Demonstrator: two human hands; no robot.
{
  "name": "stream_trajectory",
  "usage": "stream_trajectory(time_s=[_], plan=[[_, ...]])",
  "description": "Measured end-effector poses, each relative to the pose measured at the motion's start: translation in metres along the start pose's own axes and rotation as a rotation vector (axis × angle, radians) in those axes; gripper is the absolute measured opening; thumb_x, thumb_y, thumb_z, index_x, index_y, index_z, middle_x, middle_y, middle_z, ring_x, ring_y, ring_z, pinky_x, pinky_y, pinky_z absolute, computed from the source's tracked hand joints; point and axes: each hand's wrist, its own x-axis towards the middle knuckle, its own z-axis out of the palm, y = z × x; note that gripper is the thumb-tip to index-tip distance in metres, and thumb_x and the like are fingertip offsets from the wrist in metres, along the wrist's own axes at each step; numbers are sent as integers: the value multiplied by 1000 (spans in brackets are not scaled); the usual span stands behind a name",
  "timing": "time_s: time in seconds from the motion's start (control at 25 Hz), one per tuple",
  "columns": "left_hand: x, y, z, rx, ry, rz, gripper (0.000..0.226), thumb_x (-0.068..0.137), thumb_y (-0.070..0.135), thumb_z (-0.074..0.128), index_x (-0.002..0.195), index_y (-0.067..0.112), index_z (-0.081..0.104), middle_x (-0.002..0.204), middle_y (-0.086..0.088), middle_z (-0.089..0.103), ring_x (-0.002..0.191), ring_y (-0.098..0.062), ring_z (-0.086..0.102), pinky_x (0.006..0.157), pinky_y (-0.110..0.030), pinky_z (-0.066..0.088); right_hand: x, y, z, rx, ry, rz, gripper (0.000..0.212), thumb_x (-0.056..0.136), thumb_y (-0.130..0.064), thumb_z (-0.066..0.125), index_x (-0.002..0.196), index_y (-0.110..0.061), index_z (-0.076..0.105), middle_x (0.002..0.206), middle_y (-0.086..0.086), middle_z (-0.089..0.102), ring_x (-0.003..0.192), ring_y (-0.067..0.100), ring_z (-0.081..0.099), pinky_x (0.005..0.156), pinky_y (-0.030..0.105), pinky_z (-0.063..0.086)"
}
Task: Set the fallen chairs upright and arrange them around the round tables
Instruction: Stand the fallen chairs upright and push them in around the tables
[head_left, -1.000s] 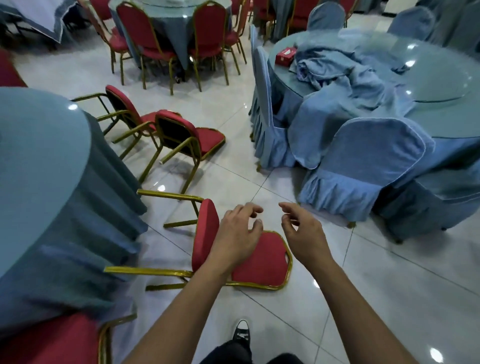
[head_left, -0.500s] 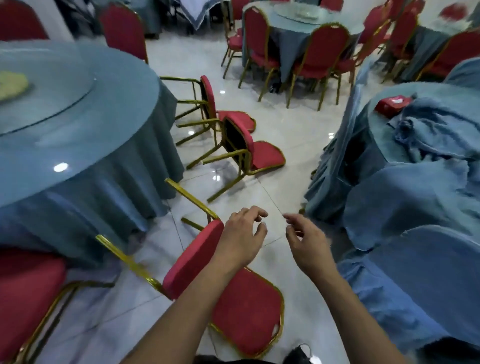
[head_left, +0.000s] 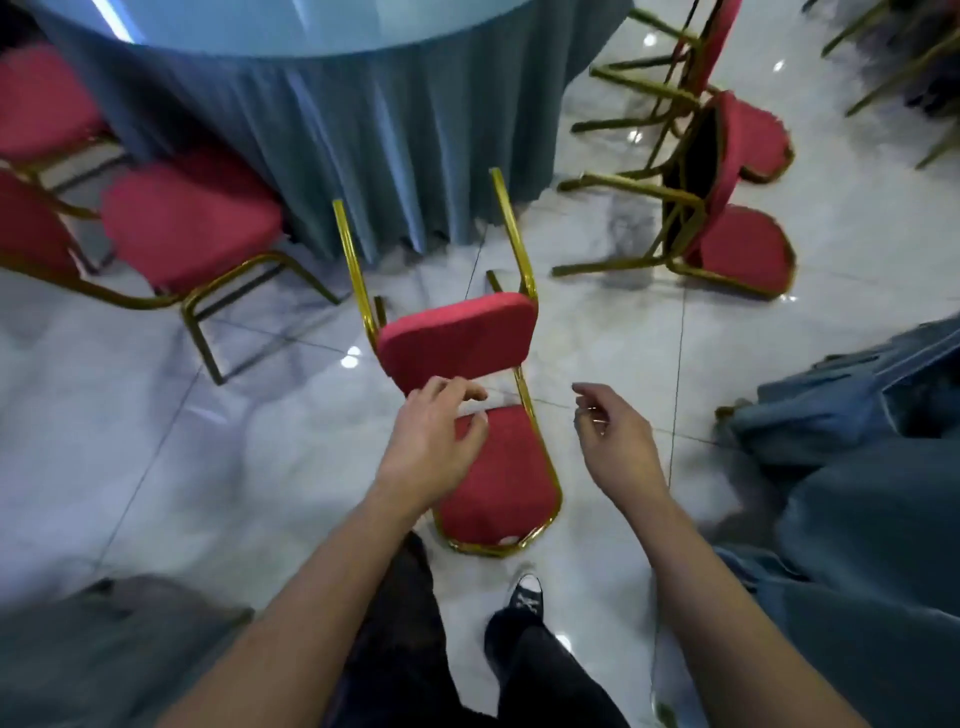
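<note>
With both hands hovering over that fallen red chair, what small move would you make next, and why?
Probably lower both hands onto the chair's backrest edges and take a grip. It lies on its back, legs toward the round table, and the left hand and right hand hold nothing.

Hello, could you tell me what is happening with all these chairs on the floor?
A person is reaching down with both hands toward a fallen red chair lying on its back near the round table. The left hand hovers over its seat and back; the right hand is beside it, holding nothing. Two more fallen chairs lie to the right.
</note>
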Motion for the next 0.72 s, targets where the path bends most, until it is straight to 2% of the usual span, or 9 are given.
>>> stream_trajectory(time_s=[0.2,0.32,0.44,0.64,0.72], plan=[[-22,-91,94,-49,-53,-204,33,93,41,61,126,38,54,128,13,51,118,-11,49,103,-37,46,16,94,61,-58,-103,75,32,98,-15,55,127,-26,63,114,-3,68,101,7,63,93,27,51],[-14,-168,169,-108,-45,-315,40,92,44,61,130,42,47,131,17,48,120,-7,47,102,-32,45,41,177,121,-97,-127,106,35,99,-19,55,132,-31,58,118,-4,64,103,4,61,89,23,46],[6,-266,264,-137,-35,-398,48,89,52,62,132,47,41,132,19,45,122,-3,44,97,-23,41,82,278,199,-115,-138,108,38,99,-25,55,134,-38,51,117,-9,61,103,0,60,88,26,49],[38,-420,429,-125,-58,-507,69,86,54,68,145,42,35,145,7,37,135,-15,40,106,-31,38,143,457,318,-245,-177,123,47,99,-40,54,143,-41,40,127,4,60,115,20,59,92,38,49],[48,-477,488,-121,-36,-575,79,85,56,69,150,44,27,150,3,31,140,-22,37,111,-40,39,162,526,356,-291,-177,138,56,96,-46,56,147,-42,32,131,8,55,118,27,57,93,42,49]])
